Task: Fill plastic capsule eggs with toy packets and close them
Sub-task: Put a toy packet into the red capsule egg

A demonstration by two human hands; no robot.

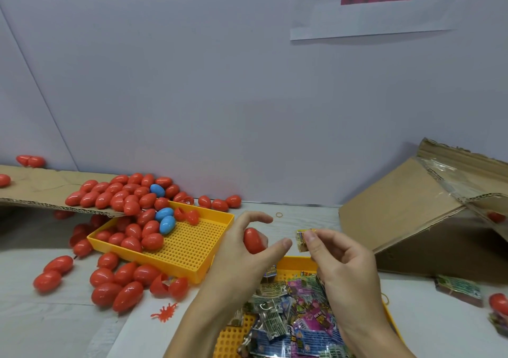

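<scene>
My left hand [242, 250] holds a red capsule egg [253, 240] in its curled fingers above the table. Just to its right, my right hand [338, 258] pinches a small folded yellow toy packet [303, 240] between thumb and fingers, a short gap away from the egg. Below both hands a yellow perforated tray [295, 265] holds a heap of toy packets [294, 313]. A second yellow tray [189, 247] to the left carries several red eggs and blue eggs [166, 220].
Many red eggs [121, 283] lie loose on the table and on a cardboard flap [41, 190] at left. An open red egg [170, 286] lies by the tray. A cardboard box [423, 217] leans at right. A packet bundle [459, 289] and rubber bands lie nearby.
</scene>
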